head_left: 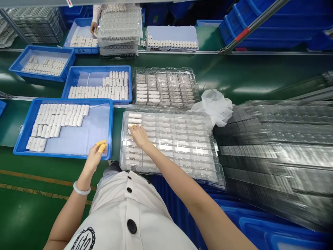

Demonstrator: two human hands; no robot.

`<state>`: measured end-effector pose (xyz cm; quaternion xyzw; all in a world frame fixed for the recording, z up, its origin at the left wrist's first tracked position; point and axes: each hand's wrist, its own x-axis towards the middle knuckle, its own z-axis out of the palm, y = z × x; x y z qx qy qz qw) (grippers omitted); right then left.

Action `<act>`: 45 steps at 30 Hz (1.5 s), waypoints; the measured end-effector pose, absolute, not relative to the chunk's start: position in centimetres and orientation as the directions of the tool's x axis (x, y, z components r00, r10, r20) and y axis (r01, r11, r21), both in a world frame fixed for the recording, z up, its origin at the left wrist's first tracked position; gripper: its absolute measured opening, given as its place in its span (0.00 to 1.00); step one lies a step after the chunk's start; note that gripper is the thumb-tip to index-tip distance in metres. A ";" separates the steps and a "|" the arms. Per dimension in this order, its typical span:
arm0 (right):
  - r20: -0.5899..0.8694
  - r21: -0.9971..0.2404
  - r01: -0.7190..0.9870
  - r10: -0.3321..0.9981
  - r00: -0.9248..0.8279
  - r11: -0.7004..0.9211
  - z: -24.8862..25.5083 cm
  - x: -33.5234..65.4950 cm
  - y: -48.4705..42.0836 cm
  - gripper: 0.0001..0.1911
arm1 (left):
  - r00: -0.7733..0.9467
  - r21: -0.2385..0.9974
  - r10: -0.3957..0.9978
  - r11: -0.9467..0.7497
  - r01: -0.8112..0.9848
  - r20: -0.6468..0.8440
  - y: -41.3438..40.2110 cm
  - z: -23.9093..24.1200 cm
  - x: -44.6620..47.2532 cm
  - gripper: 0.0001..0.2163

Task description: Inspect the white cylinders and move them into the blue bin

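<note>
My right hand (139, 135) reaches onto a clear plastic blister tray (182, 146) and presses a small white part (134, 126) into a slot near the tray's left edge, under two filled slots. Its fingers are closed on that part and wear yellow finger cots. My left hand (95, 154) hovers at the front right corner of a blue tray (26, 137) that holds rows of white parts (58, 119). Its fingertips, also in yellow cots, are pinched together; I cannot see anything between them.
Two more blue trays (78, 74) (15, 64) of white parts lie further back on the green belt. A filled blister tray (166, 86), crumpled plastic bag (215, 106), and a tall stack of empty blister trays (281, 152) sit right. Another person's hand (93, 27) works opposite.
</note>
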<state>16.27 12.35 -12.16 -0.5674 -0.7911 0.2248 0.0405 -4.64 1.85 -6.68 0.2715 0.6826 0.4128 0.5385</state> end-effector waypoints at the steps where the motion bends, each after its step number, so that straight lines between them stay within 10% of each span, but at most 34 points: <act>1: -0.186 -0.362 0.887 0.910 -0.370 0.286 -12.4 16.2 12.2 0.20 | -0.294 0.861 0.815 0.506 -0.060 -0.499 2.3 -7.0 -5.4 0.14; 17: -0.019 -0.258 0.888 0.917 -0.398 0.380 -15.6 17.8 6.1 0.22 | -0.533 0.748 0.805 0.518 0.415 -0.262 22.2 -9.8 -15.2 0.18; 33: -0.018 -0.631 0.771 0.991 -0.131 0.090 -13.1 17.2 2.1 0.17 | -0.627 0.586 0.724 0.651 0.483 -0.287 23.2 -9.0 -10.6 0.20; 45: -0.235 -0.955 0.212 0.964 -0.123 -0.206 -7.9 15.1 3.1 0.17 | 0.178 0.779 0.765 0.626 0.022 -0.620 10.9 -3.4 -5.0 0.09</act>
